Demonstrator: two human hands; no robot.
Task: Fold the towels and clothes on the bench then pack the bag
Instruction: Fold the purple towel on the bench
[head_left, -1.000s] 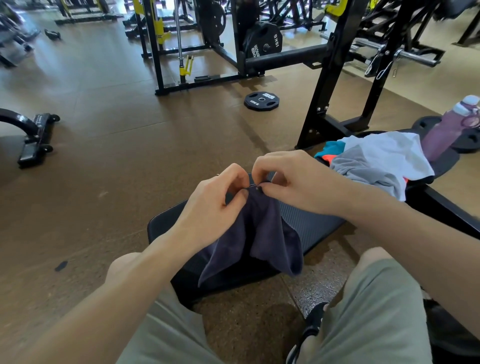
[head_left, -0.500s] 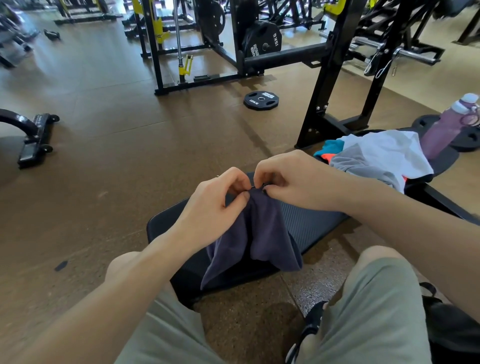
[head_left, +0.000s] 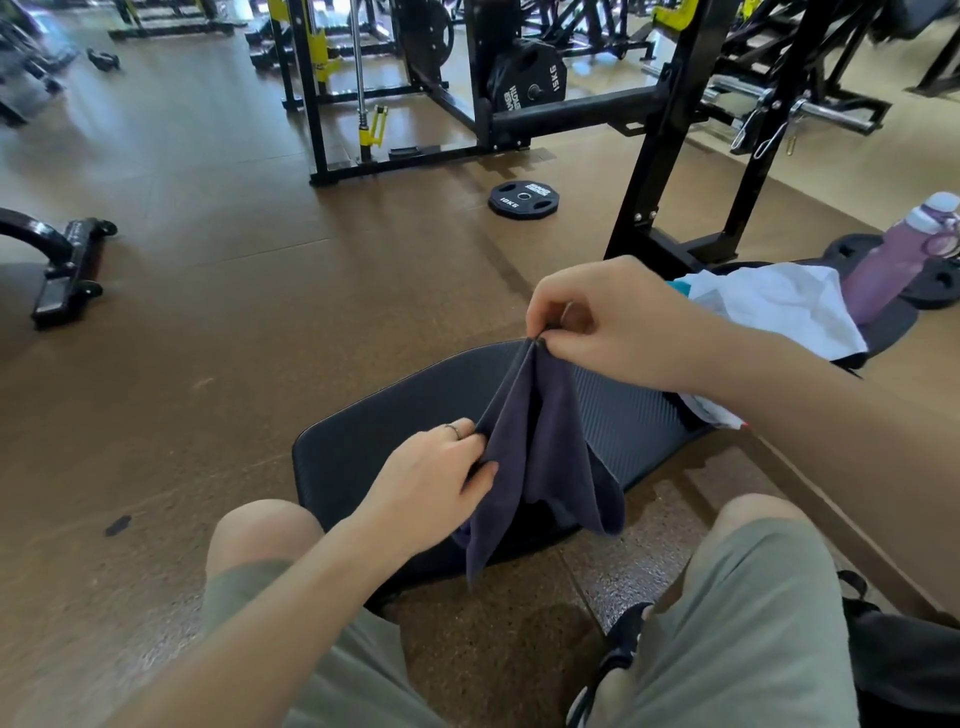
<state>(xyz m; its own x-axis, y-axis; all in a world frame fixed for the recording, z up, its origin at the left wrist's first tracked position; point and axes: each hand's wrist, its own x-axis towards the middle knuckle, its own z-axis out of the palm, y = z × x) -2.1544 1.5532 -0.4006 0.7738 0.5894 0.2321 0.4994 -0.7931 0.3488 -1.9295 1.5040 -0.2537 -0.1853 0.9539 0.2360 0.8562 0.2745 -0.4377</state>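
Dark blue towel (head_left: 540, 441) hanging above the near end of the black padded tabletop (head_left: 395, 415), held up in the air by both hands. Right hand (head_left: 618, 322) raised over the middle of the tabletop, its grip narrow, thumb and fingertips pinching the top corner of the towel. Left hand (head_left: 431, 478) lower, near the left edge of the tabletop, its grip closed on the left side of the cloth, with a ring on one finger. Below the grips, towel falling in loose folds, its lowest tip reaching past the near edge of the tabletop, between the two knees in grey-green shorts (head_left: 748, 623). At the far right end of the tabletop, a heap of clothes (head_left: 779, 306), white and grey on top, a bit of teal showing at its left. Just beyond the heap, a purple bottle (head_left: 893, 265) standing upright. On the brown floor (head_left: 234, 312) behind, well apart from the tabletop, a black weight plate (head_left: 523, 199) marked 10KG lying flat near the black rack (head_left: 660, 145).
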